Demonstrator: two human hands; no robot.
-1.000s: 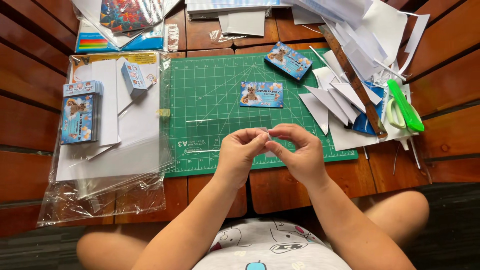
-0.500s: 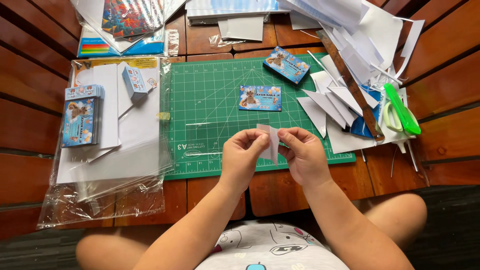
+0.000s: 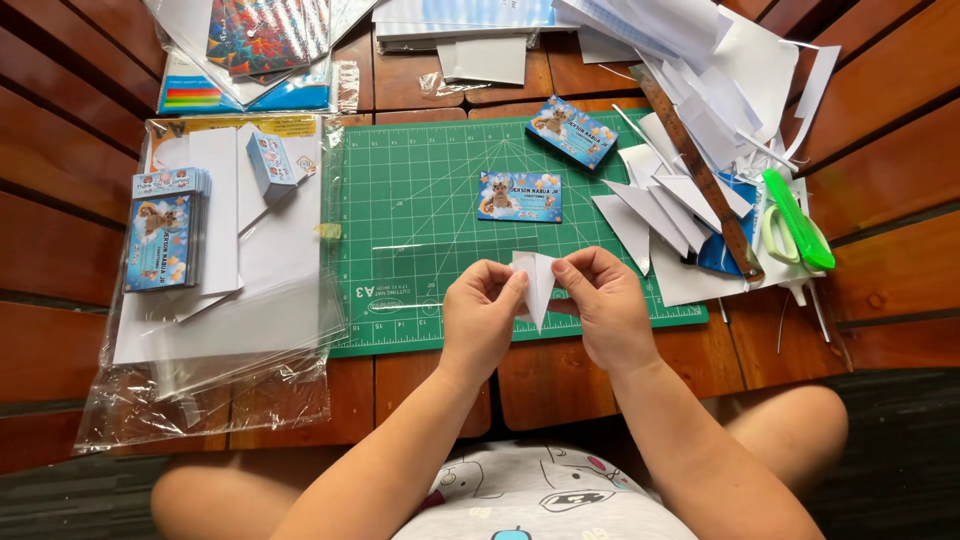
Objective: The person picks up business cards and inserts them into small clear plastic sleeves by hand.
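A small folded white paper piece point(image 3: 538, 284) with a pointed lower tip is pinched between my left hand point(image 3: 481, 318) and my right hand point(image 3: 603, 304). Both hands hover over the near edge of a green cutting mat point(image 3: 420, 210). A blue printed card point(image 3: 520, 196) lies on the mat just beyond my hands. Another blue card packet point(image 3: 571, 131) sits at the mat's far right corner.
White paper offcuts point(image 3: 655, 195), a brown ruler point(image 3: 700, 175) and green-handled scissors point(image 3: 797, 220) lie to the right. At left, a clear plastic sleeve point(image 3: 215, 300) holds white sheets, a stack of blue cards point(image 3: 160, 240) and a small blue box point(image 3: 270, 165). Colourful paper packs point(image 3: 250, 50) lie beyond.
The white paper piece has come into view between my fingers and opened out wider. My hands stayed over the mat's near edge.
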